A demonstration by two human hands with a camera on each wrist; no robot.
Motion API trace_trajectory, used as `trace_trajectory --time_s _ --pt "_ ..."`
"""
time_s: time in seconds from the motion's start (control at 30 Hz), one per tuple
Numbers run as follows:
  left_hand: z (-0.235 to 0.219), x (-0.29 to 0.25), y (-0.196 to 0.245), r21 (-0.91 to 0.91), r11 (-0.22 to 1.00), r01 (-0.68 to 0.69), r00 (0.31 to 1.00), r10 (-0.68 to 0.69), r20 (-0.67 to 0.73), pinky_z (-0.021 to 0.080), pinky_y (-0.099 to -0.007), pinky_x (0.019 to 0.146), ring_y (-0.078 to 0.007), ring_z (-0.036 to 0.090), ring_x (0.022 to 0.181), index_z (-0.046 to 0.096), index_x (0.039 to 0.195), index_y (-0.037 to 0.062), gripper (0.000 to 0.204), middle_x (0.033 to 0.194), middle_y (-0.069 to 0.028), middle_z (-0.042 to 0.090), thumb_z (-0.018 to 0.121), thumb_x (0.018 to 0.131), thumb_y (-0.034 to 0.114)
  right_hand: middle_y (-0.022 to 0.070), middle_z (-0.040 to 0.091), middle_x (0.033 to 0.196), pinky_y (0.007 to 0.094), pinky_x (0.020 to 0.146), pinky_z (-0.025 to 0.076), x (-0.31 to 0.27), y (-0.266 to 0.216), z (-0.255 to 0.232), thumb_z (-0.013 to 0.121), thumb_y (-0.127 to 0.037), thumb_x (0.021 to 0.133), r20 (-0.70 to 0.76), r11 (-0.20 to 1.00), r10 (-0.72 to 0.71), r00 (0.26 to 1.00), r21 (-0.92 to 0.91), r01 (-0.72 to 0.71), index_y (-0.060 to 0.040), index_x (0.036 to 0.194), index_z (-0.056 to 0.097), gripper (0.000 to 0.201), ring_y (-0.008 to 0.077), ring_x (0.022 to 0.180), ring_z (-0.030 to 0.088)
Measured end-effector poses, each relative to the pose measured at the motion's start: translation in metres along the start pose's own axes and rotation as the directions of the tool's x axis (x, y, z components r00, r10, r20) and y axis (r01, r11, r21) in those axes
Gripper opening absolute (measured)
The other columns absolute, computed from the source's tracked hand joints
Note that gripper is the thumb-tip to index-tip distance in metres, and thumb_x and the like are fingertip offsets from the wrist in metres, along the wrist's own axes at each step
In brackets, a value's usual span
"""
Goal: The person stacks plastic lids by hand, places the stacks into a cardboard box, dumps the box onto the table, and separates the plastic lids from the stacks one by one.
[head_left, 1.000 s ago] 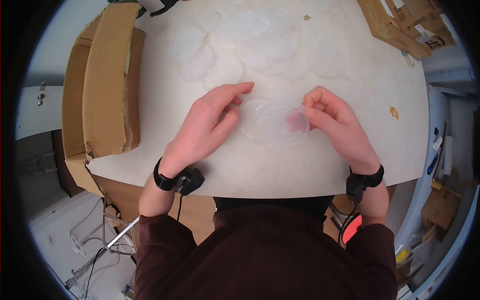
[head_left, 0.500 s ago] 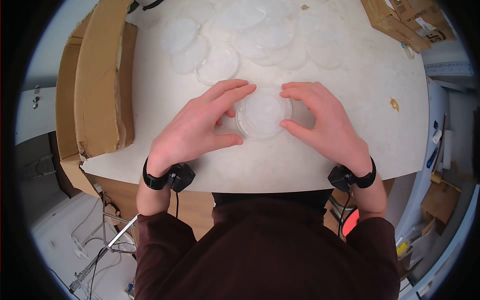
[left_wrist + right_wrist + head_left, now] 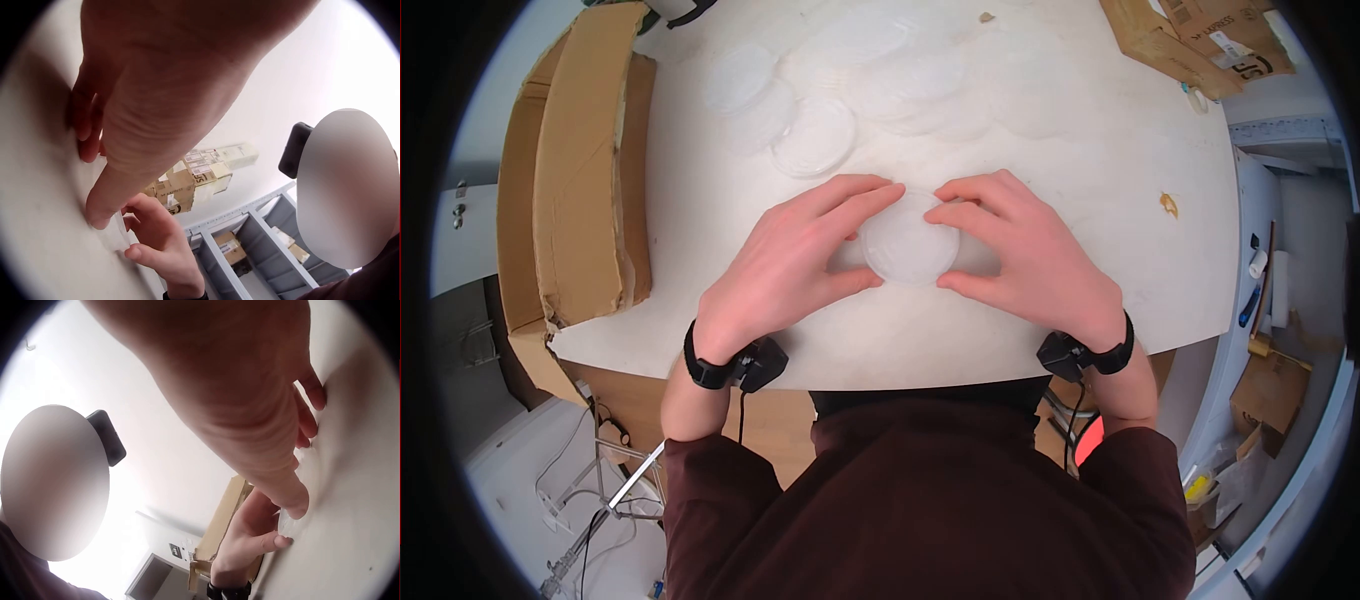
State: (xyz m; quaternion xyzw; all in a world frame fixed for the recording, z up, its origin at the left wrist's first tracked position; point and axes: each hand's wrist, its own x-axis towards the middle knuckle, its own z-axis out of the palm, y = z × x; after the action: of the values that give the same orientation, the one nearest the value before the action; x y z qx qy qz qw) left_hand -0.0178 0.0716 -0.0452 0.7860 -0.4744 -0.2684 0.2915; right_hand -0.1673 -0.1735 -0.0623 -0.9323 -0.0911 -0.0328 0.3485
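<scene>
A round, translucent plastic lid [image 3: 910,248] lies close over the table between the two hands. My left hand [image 3: 800,250] holds its left rim, fingers curving round the far side and thumb at the near edge. From the right, my right hand [image 3: 1030,255] grips the same lid, with a fingertip over the upper edge and the thumb low at the rim. In the left wrist view, the lid's pale edge [image 3: 115,236] shows between the left thumb and the right hand. The right wrist view shows a clear sliver of the lid [image 3: 289,522] beside the thumb.
More translucent round lids [image 3: 815,137] lie spread and overlapping across the back of the white table [image 3: 1090,300]. A long open cardboard box [image 3: 585,170] stands at the left edge. Another cardboard box [image 3: 1200,45] sits at the back right.
A second ago my right hand pinched a tilted lid to the right. It then lay flat between both hands, fingers spread apart; now the hands have closed in round its rim.
</scene>
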Motion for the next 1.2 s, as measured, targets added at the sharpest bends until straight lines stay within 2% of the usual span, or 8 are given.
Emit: trace_trajectory --time_s 0.17,0.3,0.5,0.73,0.8,0.93,1.0,1.2 --pt "0.001 0.0 0.001 0.024 0.998 -0.065 0.998 0.065 -0.02 0.06 -0.0418 0.102 -0.0325 0.071 0.12 0.065 0.15 0.011 0.077 0.151 -0.0092 0.065 0.093 0.079 0.017 0.0106 0.066 0.143 0.0425 0.104 0.056 -0.001 0.001 -0.015 0.091 -0.019 0.083 0.027 1.0 0.003 1.0 0.026 -0.003 -0.0067 0.127 0.072 0.05 0.0308 0.123 0.062" --pt "0.003 0.0 -0.001 0.034 0.997 -0.076 0.997 0.077 -0.019 0.06 -0.0417 0.106 -0.0349 0.066 0.133 0.064 0.152 0.0086 0.083 0.154 -0.0112 0.063 0.094 0.075 0.011 0.0189 0.056 0.16 0.0503 0.123 0.045 0.005 0.039 -0.021 0.09 -0.027 0.088 -0.44 0.929 0.14 0.887 -0.252 -0.272 -0.005 0.136 0.07 0.057 0.0411 0.154 0.044" --pt "0.005 0.0 0.003 0.093 0.991 -0.099 0.994 0.104 -0.044 0.059 -0.0426 0.108 -0.0353 0.066 0.132 0.065 0.149 0.0089 0.077 0.152 -0.0113 0.065 0.093 0.077 0.013 0.0252 0.049 0.167 0.0529 0.13 0.036 0.009 0.066 -0.023 0.09 -0.034 0.089 -0.415 0.875 0.336 0.846 -0.196 -0.444 -0.0045 0.143 0.062 0.067 0.0432 0.164 0.03" --pt "0.006 0.001 0.004 0.074 0.993 -0.096 0.993 0.1 -0.055 0.058 -0.0427 0.109 -0.0356 0.066 0.132 0.065 0.149 0.009 0.078 0.151 -0.0112 0.065 0.093 0.077 0.013 0.0213 0.055 0.16 0.0507 0.125 0.041 0.013 0.076 -0.022 0.089 -0.033 0.09 -0.467 0.889 0.286 0.837 -0.198 -0.413 -0.004 0.137 0.062 0.062 0.0414 0.156 0.042" --pt "0.006 0.0 0.002 0.081 0.99 -0.114 0.991 0.119 -0.068 0.059 -0.042 0.107 -0.0354 0.066 0.132 0.065 0.15 0.0092 0.079 0.152 -0.0119 0.065 0.093 0.077 0.013 0.0175 0.058 0.158 0.048 0.122 0.045 0.015 0.06 -0.027 0.09 -0.031 0.089 -0.464 0.879 0.401 0.79 -0.047 -0.474 -0.0056 0.136 0.062 0.06 0.0369 0.15 0.049" --pt "0.007 -0.003 0.003 0.041 0.995 -0.087 0.991 0.091 -0.101 0.06 -0.0406 0.102 -0.032 0.069 0.123 0.063 0.152 0.0084 0.08 0.151 -0.0126 0.065 0.092 0.078 0.013 0.0153 0.06 0.156 0.0461 0.118 0.048 0.005 0.028 -0.032 0.092 -0.028 0.087 -0.401 0.942 0.309 0.862 0.0 -0.337 -0.0067 0.135 0.063 0.06 0.0345 0.144 0.055" --pt "0.004 -0.003 0.003 -0.024 0.999 -0.037 0.997 0.036 -0.064 0.06 -0.0378 0.092 -0.0273 0.069 0.107 0.062 0.153 0.0073 0.081 0.146 -0.011 0.067 0.093 0.078 0.013 0.015 0.063 0.153 0.0459 0.115 0.051 0.001 0.011 -0.031 0.094 -0.026 0.083 -0.165 0.985 0.148 0.975 0.11 -0.131 -0.0074 0.131 0.065 0.059 0.0357 0.139 0.059" --pt "-0.019 -0.004 -0.013 -0.208 0.97 0.124 0.966 -0.167 -0.2 0.057 -0.0387 0.083 -0.025 0.068 0.09 0.07 0.141 0.0062 0.046 0.12 -0.0097 0.072 0.08 0.098 0.019 0.016 0.064 0.151 0.0471 0.112 0.054 0.004 -0.008 -0.011 0.096 -0.024 0.077 0.004 0.999 -0.029 1.0 0.023 0.029 -0.0065 0.126 0.067 0.06 0.0383 0.135 0.061"
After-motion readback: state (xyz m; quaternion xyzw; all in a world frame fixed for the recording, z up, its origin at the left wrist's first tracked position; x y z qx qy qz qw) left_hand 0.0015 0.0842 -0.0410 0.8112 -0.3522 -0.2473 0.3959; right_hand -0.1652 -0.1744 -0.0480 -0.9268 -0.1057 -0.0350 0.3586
